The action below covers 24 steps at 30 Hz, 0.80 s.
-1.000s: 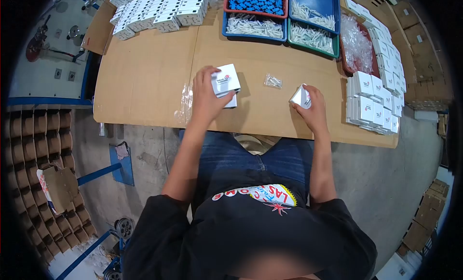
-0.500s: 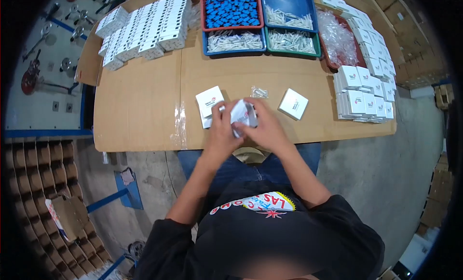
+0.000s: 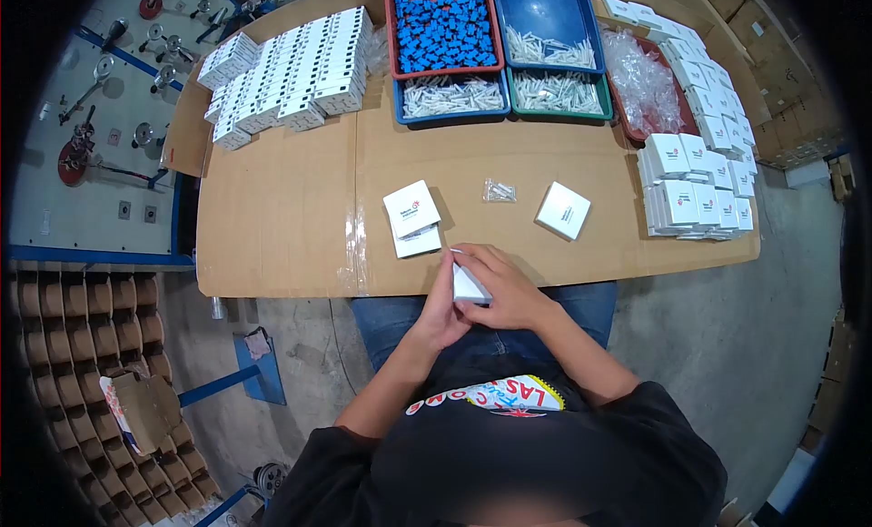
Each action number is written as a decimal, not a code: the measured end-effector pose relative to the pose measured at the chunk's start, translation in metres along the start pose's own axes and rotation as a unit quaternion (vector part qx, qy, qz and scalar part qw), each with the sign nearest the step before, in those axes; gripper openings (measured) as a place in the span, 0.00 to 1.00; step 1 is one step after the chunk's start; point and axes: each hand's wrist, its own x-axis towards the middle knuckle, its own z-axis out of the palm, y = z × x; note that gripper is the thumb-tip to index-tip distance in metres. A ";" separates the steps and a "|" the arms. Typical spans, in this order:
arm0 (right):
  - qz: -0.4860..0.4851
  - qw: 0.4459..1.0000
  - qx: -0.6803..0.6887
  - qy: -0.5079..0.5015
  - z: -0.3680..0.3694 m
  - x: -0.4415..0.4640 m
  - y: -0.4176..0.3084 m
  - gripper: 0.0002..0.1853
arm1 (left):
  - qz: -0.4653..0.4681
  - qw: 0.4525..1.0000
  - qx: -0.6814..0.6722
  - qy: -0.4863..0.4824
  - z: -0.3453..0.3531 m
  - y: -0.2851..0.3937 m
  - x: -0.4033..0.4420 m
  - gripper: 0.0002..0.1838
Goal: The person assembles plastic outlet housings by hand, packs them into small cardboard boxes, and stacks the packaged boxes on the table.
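Both of my hands are together at the table's front edge, around one white box [image 3: 470,285]. My left hand [image 3: 441,307] presses against its left side, and my right hand [image 3: 510,294] wraps over its top and right side. Beyond them, two white boxes [image 3: 411,207] lie partly overlapped on the cardboard. A small clear bag of white pieces [image 3: 499,191] lies to their right. Farther right, a single white box [image 3: 563,211] lies flat and turned at an angle.
Rows of white units [image 3: 300,68] stand at the back left. Behind the middle are a red tray of blue parts [image 3: 443,29] and trays of white plugs [image 3: 454,97]. A red tray holds clear bags [image 3: 640,82]. White boxes [image 3: 683,200] are stacked at the right.
My right hand has left the single box at the right and joined my left hand. The box between my hands has moved down toward my body since half a second ago.
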 end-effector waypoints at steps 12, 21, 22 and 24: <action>-0.072 0.994 -0.045 0.075 0.011 0.002 0.022 0.36 | 0.049 0.995 -0.076 -0.031 0.005 -0.005 0.010 0.30; -0.086 0.986 -0.031 0.142 0.017 0.001 0.033 0.33 | 0.061 0.996 -0.057 -0.017 0.010 -0.004 0.018 0.29; -0.082 0.986 -0.019 0.144 0.017 0.002 0.031 0.32 | 0.060 0.996 -0.056 -0.031 0.005 -0.004 0.020 0.28; -0.074 0.987 -0.005 0.143 0.020 0.000 0.029 0.32 | 0.062 0.996 -0.059 -0.035 -0.001 -0.005 0.022 0.28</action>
